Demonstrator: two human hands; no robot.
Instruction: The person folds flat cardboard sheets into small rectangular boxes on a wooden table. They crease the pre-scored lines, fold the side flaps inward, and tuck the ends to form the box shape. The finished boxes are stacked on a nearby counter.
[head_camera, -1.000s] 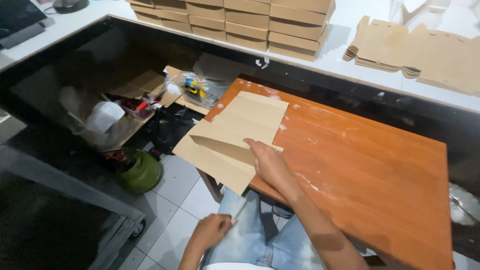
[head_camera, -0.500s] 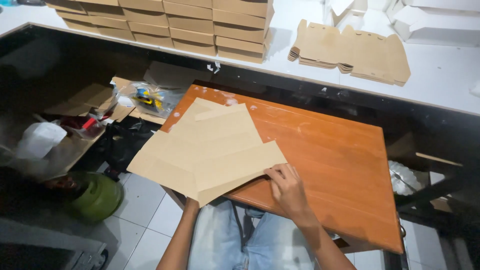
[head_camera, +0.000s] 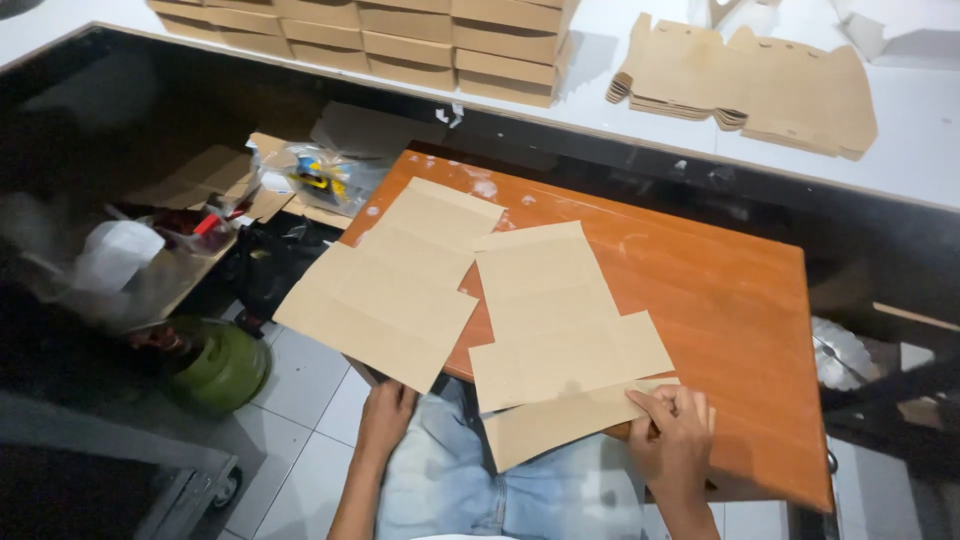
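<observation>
Nearby, flat cardboard stack (head_camera: 745, 85) on white counter (head_camera: 920, 150); right hand (head_camera: 672, 440) fingers pinch box blank (head_camera: 560, 320), left hand (head_camera: 385, 418) grips second blank (head_camera: 395, 285).

Well beyond the grip, a stack of flat brown cardboard cutouts (head_camera: 745, 75) lay on the long white surface (head_camera: 920, 150). Left of them on the same surface stood rows of folded brown cardboard boxes (head_camera: 380, 35). Far left of the grip, low on the tiled floor (head_camera: 330, 430), sat a round green gas cylinder (head_camera: 225, 365), with a crumpled white plastic bag (head_camera: 115, 255) above it.
</observation>
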